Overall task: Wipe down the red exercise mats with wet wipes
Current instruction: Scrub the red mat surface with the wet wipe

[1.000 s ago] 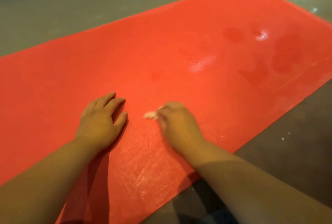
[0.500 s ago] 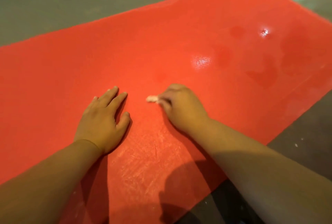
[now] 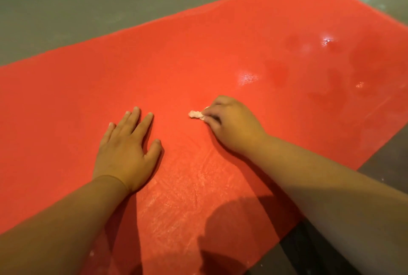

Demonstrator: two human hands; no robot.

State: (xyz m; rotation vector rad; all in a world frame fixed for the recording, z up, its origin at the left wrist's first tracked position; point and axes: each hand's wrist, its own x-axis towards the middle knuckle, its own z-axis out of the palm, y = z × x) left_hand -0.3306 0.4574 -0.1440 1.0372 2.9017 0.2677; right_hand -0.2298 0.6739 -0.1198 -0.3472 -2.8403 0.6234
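Red mat (image 3: 220, 58) wipes best if the flat, spread left hand (image 3: 128, 142) pins it while the right hand (image 3: 231, 124), pinching the wadded wipe (image 3: 195, 114), presses in overlapping strokes

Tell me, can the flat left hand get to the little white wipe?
Probably yes. Only bare red mat lies between the left hand and the wipe, with nothing in the way. The right hand is pinching the wipe, though, so it isn't free to take.

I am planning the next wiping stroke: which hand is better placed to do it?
Right. The right hand grips the wet wipe on the red mat; the left hand lies flat, holding nothing.
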